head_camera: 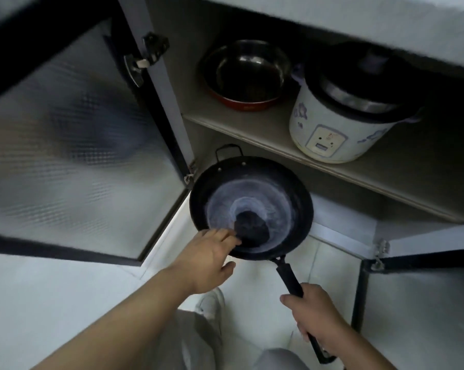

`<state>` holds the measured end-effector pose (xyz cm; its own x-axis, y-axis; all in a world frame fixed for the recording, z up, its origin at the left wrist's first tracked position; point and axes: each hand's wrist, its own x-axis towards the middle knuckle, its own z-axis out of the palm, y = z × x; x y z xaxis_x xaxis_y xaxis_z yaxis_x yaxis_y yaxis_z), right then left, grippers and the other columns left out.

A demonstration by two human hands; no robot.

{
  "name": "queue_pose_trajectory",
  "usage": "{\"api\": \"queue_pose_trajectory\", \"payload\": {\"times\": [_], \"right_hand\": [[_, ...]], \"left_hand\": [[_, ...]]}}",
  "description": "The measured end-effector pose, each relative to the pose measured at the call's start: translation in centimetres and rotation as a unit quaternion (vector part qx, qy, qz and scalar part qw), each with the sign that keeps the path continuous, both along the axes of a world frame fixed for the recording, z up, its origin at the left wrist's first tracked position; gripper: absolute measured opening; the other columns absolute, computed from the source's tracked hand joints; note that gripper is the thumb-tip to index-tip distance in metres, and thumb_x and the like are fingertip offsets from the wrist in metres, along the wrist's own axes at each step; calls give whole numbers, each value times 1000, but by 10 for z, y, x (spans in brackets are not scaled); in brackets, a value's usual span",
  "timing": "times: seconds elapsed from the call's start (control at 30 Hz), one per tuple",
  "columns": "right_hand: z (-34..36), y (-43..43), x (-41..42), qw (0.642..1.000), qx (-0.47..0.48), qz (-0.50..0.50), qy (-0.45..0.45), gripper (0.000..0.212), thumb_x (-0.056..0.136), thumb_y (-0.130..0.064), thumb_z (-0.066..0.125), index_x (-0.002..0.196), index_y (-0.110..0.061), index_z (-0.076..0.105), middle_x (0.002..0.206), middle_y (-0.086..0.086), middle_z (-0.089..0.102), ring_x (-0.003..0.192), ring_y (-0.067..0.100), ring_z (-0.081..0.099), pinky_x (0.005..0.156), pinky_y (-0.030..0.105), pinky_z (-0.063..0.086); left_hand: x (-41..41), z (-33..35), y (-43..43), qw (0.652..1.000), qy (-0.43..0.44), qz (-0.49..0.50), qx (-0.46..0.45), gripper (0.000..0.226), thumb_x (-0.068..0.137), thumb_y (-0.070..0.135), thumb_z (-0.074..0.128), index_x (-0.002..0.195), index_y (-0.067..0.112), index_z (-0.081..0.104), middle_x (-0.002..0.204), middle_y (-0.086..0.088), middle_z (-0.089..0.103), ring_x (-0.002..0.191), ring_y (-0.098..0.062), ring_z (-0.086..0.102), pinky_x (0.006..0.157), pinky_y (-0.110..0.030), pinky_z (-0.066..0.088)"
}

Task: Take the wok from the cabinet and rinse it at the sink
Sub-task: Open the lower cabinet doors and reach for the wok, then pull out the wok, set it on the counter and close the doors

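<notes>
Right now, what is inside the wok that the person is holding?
Inside the wok lies a dark, rough lump near the bottom, ringed by pale whitish marks. The left hand grips the near rim, its fingers covering part of the lump. What the lump is cannot be told.

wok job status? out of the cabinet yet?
Done: cabinet door open, wok gripped. In hand: right hand holds the long handle, left hand steadies the near rim; the wok sits at the lower opening, partly out. Left: carry to the sink and rinse; no sink in view.
</notes>
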<state>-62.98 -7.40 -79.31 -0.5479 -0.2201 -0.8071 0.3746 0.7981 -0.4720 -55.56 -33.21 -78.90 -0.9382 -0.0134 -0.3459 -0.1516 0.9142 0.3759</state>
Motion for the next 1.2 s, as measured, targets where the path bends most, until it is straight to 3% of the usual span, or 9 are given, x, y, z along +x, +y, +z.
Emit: {"api": "queue_pose_trajectory", "payload": {"times": [0.37,0.57,0.73,0.9,1.1,1.2], "right_hand": [[222,43,96,998,5,-12,-63,16,88,-11,65,79,-7,53,51,6,47,40,21,41,48,31,35],[336,92,141,999,3,23,-47,14,89,-16,66,83,-6,57,50,4,51,38,19,44,43,28,38],[419,139,174,998,-29,44,-30,15,91,-15,67,85,-7,56,51,6,46,37,19,40,42,28,34],[468,165,198,998,-42,36,-13,20,92,-14,70,89,2,59,51,11,50,35,20,44,38,25,34],[483,161,223,999,-28,-16,16,24,82,-11,80,84,8,65,47,6,47,36,16,44,43,24,34],[486,152,231,999,-19,-18,19,15,81,-12,81,80,-2,69,46,6,49,38,17,46,46,25,35]], "left_hand": [[104,212,56,998,-4,50,36,52,94,38,59,144,24,53,147,5,53,137,-20,48,118,-37,34],[161,324,97,998,24,55,14,47,93,37,58,138,25,57,141,5,57,132,-20,52,115,-38,39],[202,395,121,995,65,78,-17,51,92,45,54,140,29,54,150,6,51,142,-20,45,120,-39,34],[234,435,122,990,124,62,-39,61,96,63,47,150,33,46,165,7,35,155,-15,25,128,-40,19],[243,458,72,976,141,150,-69,67,97,64,48,155,32,39,167,7,30,155,-16,24,124,-35,10],[230,454,23,963,129,210,-108,71,99,64,43,159,29,28,171,0,21,158,-22,15,126,-43,8]]}}
